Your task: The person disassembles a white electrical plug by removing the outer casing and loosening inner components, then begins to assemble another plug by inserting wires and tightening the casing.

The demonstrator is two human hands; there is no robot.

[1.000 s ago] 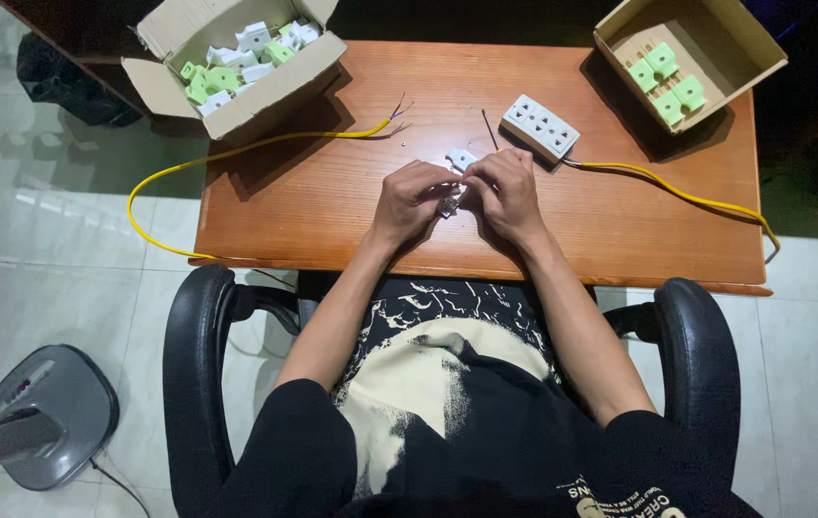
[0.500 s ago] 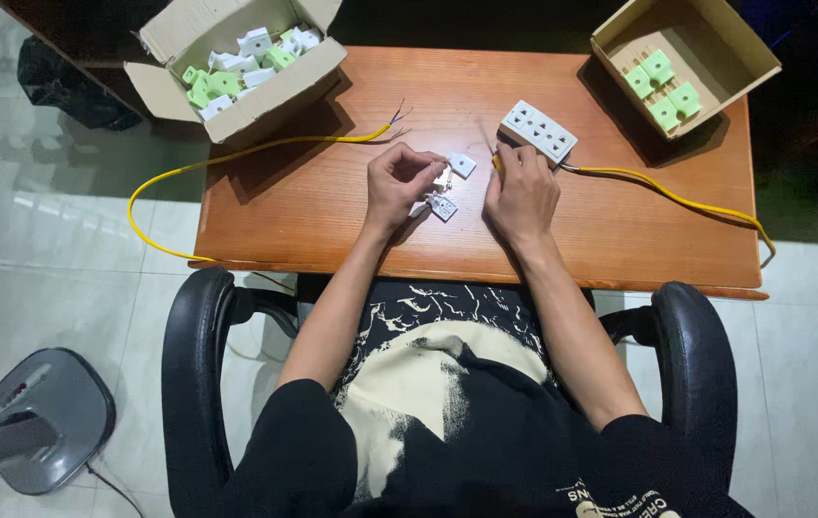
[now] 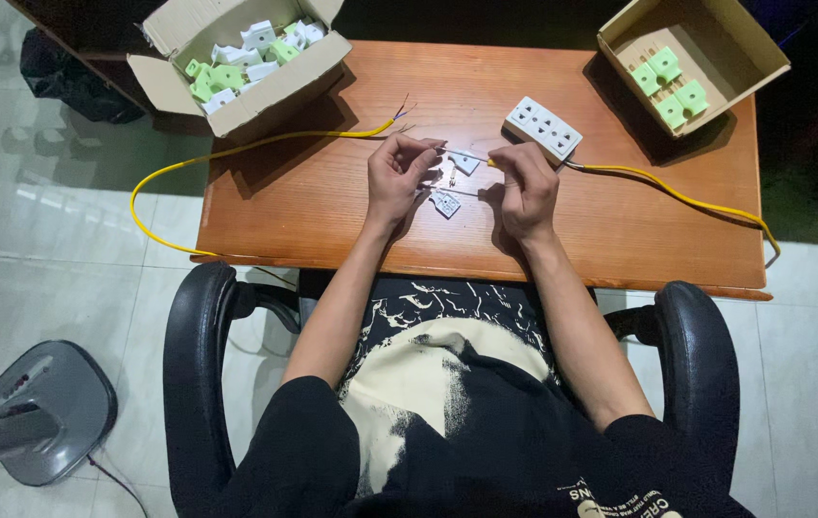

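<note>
Pale floor tiles all round, and up against them sits the reddish-brown wooden table (image 3: 332, 206) I'm working at from a black armchair (image 3: 200, 326). Left hand (image 3: 397, 177) hovers over the middle of the table, fingers curled in and pinched together on something too small to make out. Right hand (image 3: 522, 182) sits just beside it, fingers closed on a thin tool with a yellow handle (image 3: 482, 161), its metal shaft pointing across toward my left hand. Between the two hands lie two small white square plastic socket parts: one (image 3: 464, 163) right under the tool, the other (image 3: 445, 202) nearer my body, both flat on the wood. Just beyond my right hand rests a white rectangular multi-socket plate (image 3: 544, 128), with a yellow cable (image 3: 677, 197) running off it to the table's right edge. Another yellow cable with bared ends (image 3: 236, 153) loops off the left side. Far left corner, an open cardboard box of white and green plastic pieces (image 3: 246, 58); far right corner, a second open cardboard box holding a few green pieces (image 3: 692, 53). Down on the floor at left, a grey fan base (image 3: 39, 408).
</note>
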